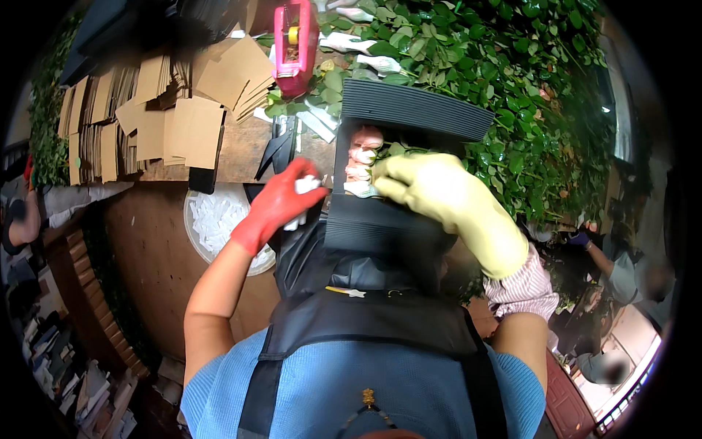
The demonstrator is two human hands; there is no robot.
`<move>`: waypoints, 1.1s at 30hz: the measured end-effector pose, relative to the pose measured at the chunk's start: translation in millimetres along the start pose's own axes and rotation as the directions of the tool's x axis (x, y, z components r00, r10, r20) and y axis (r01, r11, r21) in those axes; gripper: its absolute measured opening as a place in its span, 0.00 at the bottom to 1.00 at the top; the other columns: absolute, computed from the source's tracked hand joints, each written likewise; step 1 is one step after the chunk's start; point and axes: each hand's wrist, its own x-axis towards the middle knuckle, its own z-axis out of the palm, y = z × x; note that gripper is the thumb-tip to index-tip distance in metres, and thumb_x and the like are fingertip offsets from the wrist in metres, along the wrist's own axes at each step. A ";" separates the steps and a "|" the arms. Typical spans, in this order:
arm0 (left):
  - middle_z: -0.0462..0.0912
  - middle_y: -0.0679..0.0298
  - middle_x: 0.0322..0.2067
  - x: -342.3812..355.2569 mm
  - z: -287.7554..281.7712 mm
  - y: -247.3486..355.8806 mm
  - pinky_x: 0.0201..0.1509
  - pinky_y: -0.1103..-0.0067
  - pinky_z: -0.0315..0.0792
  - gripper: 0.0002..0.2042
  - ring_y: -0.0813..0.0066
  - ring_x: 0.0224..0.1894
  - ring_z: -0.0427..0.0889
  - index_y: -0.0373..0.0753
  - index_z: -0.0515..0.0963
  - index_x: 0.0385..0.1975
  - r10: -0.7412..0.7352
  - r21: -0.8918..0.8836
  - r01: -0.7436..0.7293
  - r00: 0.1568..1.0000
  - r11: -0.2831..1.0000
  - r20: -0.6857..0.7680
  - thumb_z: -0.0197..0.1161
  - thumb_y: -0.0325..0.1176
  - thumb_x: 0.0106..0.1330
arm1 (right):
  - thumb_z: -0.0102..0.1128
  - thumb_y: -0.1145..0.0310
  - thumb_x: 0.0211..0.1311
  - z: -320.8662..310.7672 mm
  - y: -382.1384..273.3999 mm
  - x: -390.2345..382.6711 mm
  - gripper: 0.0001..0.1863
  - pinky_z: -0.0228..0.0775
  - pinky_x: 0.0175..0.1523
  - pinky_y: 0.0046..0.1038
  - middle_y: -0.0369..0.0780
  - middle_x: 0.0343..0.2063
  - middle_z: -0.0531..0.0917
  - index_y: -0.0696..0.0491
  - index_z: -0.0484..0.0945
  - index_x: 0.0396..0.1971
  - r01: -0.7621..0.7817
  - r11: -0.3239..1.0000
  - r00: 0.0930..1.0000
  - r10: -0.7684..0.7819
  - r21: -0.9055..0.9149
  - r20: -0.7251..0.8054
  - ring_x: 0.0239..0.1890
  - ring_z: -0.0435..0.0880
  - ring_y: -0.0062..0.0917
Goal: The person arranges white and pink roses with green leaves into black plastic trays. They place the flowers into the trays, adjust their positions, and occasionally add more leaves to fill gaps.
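Observation:
A column of pale pink roses (363,150) lies in a black ribbed holder (417,110) in front of me. White wrapping shows around the lowest rose head. My right hand (424,183), in a long yellow rubber glove, closes its fingers just right of the heads, around a rose whose stem the glove hides. At the holder's left side is my left hand (289,201) in a red glove. Its thumb and fingers curl around a small white piece (307,184), whose exact kind is unclear.
A pink tape dispenser (294,51) stands beyond the holder. Stacked brown cardboard pieces (197,132) fill the table's left. Leafy rose stems (534,132) are heaped at right, with white-netted buds (380,64) behind. A tub of white strips (216,219) sits below the table edge. Other people work at the far right.

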 end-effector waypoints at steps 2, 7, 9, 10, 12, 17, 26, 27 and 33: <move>0.85 0.63 0.33 10.3 9.0 32.4 0.45 0.74 0.77 0.20 0.71 0.34 0.85 0.41 0.80 0.46 -0.174 0.114 0.162 0.979 0.980 0.105 0.77 0.45 0.61 | 0.55 0.54 0.78 16.1 0.9 27.3 0.22 0.80 0.57 0.36 0.39 0.47 0.88 0.43 0.76 0.66 -0.136 0.971 0.889 0.207 -0.198 0.408 0.51 0.88 0.35; 0.88 0.61 0.33 52.2 28.7 -2.6 0.42 0.75 0.77 0.19 0.73 0.33 0.85 0.41 0.86 0.47 -0.119 0.289 0.049 0.966 0.956 0.229 0.78 0.44 0.60 | 0.45 0.54 0.82 84.9 32.4 71.7 0.22 0.80 0.61 0.37 0.34 0.56 0.86 0.40 0.74 0.68 -0.262 0.934 0.697 0.358 -0.244 0.621 0.56 0.88 0.32; 0.88 0.60 0.32 58.7 32.6 -18.2 0.42 0.74 0.77 0.20 0.73 0.34 0.84 0.39 0.86 0.46 -0.135 0.218 0.085 0.965 0.972 0.227 0.78 0.45 0.60 | 0.43 0.54 0.83 60.0 10.4 69.5 0.22 0.80 0.61 0.37 0.34 0.57 0.86 0.41 0.75 0.68 -0.201 0.925 0.679 0.369 -0.323 0.634 0.55 0.88 0.33; 0.88 0.60 0.32 58.8 34.5 -29.9 0.42 0.74 0.77 0.19 0.74 0.34 0.84 0.38 0.86 0.45 -0.132 0.187 0.092 0.969 0.978 0.210 0.78 0.45 0.60 | 0.42 0.54 0.83 53.0 5.5 69.5 0.22 0.80 0.60 0.36 0.35 0.56 0.86 0.41 0.76 0.67 -0.144 0.917 0.674 0.367 -0.373 0.641 0.55 0.88 0.33; 0.88 0.60 0.32 56.4 39.8 -28.5 0.42 0.74 0.77 0.19 0.75 0.34 0.84 0.37 0.87 0.43 -0.106 0.141 0.078 0.973 0.987 0.206 0.78 0.45 0.61 | 0.44 0.54 0.82 113.7 54.5 74.7 0.22 0.81 0.58 0.36 0.36 0.56 0.87 0.43 0.77 0.66 -0.370 0.923 0.734 0.360 -0.105 0.577 0.54 0.89 0.34; 0.88 0.53 0.41 59.3 40.1 -25.5 0.50 0.70 0.76 0.24 0.63 0.44 0.85 0.35 0.86 0.48 -0.182 0.233 0.134 0.963 0.963 0.197 0.76 0.49 0.62 | 0.45 0.54 0.82 110.0 50.0 71.2 0.20 0.82 0.52 0.33 0.38 0.47 0.88 0.48 0.80 0.60 -0.321 0.938 0.776 0.338 -0.128 0.533 0.48 0.89 0.30; 0.89 0.64 0.29 46.6 58.9 -36.4 0.39 0.81 0.75 0.06 0.79 0.32 0.84 0.34 0.85 0.30 -0.139 -0.308 0.158 0.987 0.938 0.081 0.68 0.31 0.64 | 0.40 0.52 0.81 54.0 1.0 63.5 0.25 0.79 0.59 0.32 0.41 0.46 0.90 0.52 0.83 0.57 -0.643 0.766 0.657 0.556 -0.006 0.510 0.49 0.90 0.33; 0.89 0.63 0.29 45.2 59.7 -34.6 0.39 0.80 0.76 0.07 0.78 0.32 0.85 0.34 0.85 0.31 -0.154 -0.347 0.167 0.986 0.923 0.063 0.68 0.31 0.64 | 0.39 0.51 0.80 51.7 0.4 63.8 0.26 0.78 0.59 0.31 0.41 0.45 0.90 0.52 0.83 0.56 -0.612 0.790 0.662 0.542 -0.043 0.517 0.49 0.90 0.32; 0.88 0.64 0.34 30.6 44.5 -18.3 0.46 0.78 0.77 0.16 0.79 0.37 0.84 0.37 0.87 0.41 -0.118 -0.119 0.123 0.992 0.985 0.045 0.78 0.41 0.61 | 0.50 0.41 0.75 28.5 -20.8 57.3 0.31 0.79 0.54 0.33 0.46 0.40 0.90 0.55 0.85 0.52 -0.807 0.576 0.559 0.676 0.129 0.481 0.43 0.90 0.35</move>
